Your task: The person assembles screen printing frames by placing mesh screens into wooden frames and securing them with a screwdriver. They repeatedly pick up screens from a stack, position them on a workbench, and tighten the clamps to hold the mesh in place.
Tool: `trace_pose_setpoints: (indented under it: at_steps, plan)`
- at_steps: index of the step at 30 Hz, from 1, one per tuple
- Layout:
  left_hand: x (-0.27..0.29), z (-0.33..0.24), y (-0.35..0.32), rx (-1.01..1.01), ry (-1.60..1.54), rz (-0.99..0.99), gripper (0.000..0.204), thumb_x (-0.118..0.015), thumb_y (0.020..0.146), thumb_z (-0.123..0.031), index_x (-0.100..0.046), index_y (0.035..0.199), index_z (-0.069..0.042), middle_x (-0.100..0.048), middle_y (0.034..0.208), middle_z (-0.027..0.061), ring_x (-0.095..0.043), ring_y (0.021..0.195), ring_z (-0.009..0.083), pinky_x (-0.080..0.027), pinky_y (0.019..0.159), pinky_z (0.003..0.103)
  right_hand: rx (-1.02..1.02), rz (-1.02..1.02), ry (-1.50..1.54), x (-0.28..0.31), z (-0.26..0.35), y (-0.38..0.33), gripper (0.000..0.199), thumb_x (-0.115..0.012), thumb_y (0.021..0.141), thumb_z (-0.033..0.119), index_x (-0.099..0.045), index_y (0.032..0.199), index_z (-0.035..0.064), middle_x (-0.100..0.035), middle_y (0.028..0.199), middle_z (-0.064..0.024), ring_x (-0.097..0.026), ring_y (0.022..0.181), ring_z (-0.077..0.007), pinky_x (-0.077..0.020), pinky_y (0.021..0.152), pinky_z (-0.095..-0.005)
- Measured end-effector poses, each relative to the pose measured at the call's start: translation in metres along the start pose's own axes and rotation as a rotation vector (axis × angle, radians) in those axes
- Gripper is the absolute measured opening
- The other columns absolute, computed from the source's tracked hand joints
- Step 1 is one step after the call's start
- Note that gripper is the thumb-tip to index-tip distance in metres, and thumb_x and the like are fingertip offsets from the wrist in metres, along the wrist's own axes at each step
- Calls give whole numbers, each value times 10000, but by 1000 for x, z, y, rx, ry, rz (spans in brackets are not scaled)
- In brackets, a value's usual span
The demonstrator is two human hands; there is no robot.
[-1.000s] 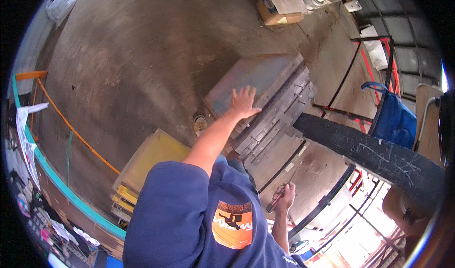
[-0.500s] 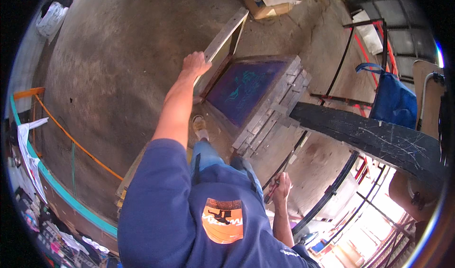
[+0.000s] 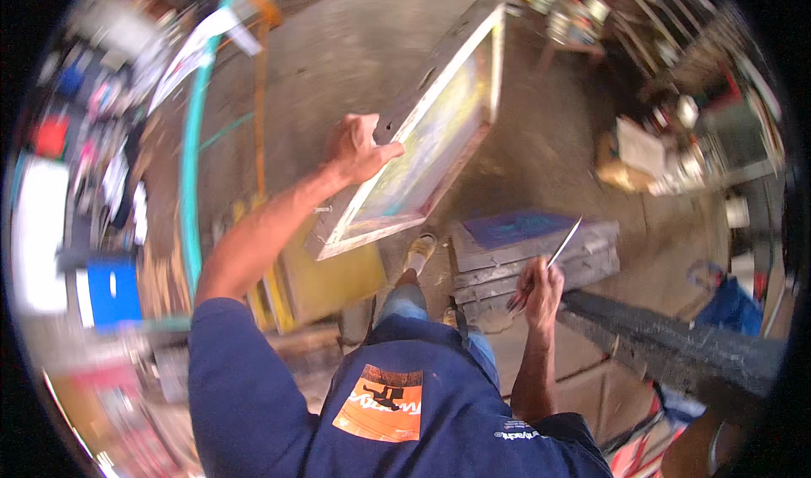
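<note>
My left hand (image 3: 361,150) is wrapped round one long side of a screen-printing frame (image 3: 435,136). This wooden frame is held tilted off the floor, its stretched mesh stained yellowish and pale violet. In my right hand (image 3: 539,292) is a thin, pointed, light-coloured tool (image 3: 564,243), its tip sticking up past the fingers; its exact kind is blurred. Beyond that hand lies a stack of grey wooden frames (image 3: 541,262), the top one with a purple mesh (image 3: 517,227) bearing a teal pattern.
A yellow panel (image 3: 329,279) leans by my left foot. Right of the stack runs a dark, scratched beam (image 3: 659,334), with a blue bag (image 3: 731,309) beyond. A cardboard box (image 3: 621,157) sits far right. At left stands a teal rail (image 3: 191,165) with cluttered goods behind.
The view has swung left. My left hand has lifted the frame away from beside the stack and tilted it toward me. My right hand has risen with the tool pointing up.
</note>
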State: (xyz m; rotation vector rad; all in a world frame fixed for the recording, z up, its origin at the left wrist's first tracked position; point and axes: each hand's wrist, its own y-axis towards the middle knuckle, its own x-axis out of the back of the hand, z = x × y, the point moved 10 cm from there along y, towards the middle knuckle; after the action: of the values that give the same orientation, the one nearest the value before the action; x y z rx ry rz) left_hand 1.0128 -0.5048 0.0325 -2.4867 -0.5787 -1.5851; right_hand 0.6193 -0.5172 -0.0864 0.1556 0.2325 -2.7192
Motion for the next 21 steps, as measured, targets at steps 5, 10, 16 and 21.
trace_pose_setpoints:
  at_steps: [5, 10, 16, 21]
  plan:
    - [167, -48, -203, 159, 20, -264, 460, -787, 628, -397, -582, 609, 15, -578, 588, 202, -576, 556, 318, -476, 593, 451, 200, 294, 52, -121, 119, 29, 324, -527, 1025, 337, -600, 896, 49, -488, 596, 6, -434, 414, -74, -312, 361, -226]
    - [236, -106, -384, 350, 31, -491, 461, -773, 636, -424, -567, 599, -13, -578, 589, 199, -618, 594, 339, -481, 573, 450, 372, 358, 113, -271, 277, -43, 345, -616, 972, 346, -617, 1101, 26, -534, 702, 16, -435, 502, -36, -309, 444, -178]
    - [217, -177, -600, 262, 124, -825, 406, -804, 683, -303, -502, 637, -36, -492, 579, 159, -531, 536, 393, -403, 515, 462, 559, 965, 367, -363, 320, -232, 279, -635, 964, 284, -640, 1058, 21, -492, 634, 31, -395, 489, -19, -257, 420, -195]
    - [202, -238, -696, 371, 59, -926, 369, -805, 682, -228, -507, 657, -13, -504, 596, 158, -548, 553, 392, -401, 508, 461, 710, 884, 267, -377, 308, -301, 319, -646, 956, 280, -650, 1089, -9, -650, 949, -69, -606, 742, -121, -482, 632, -258]
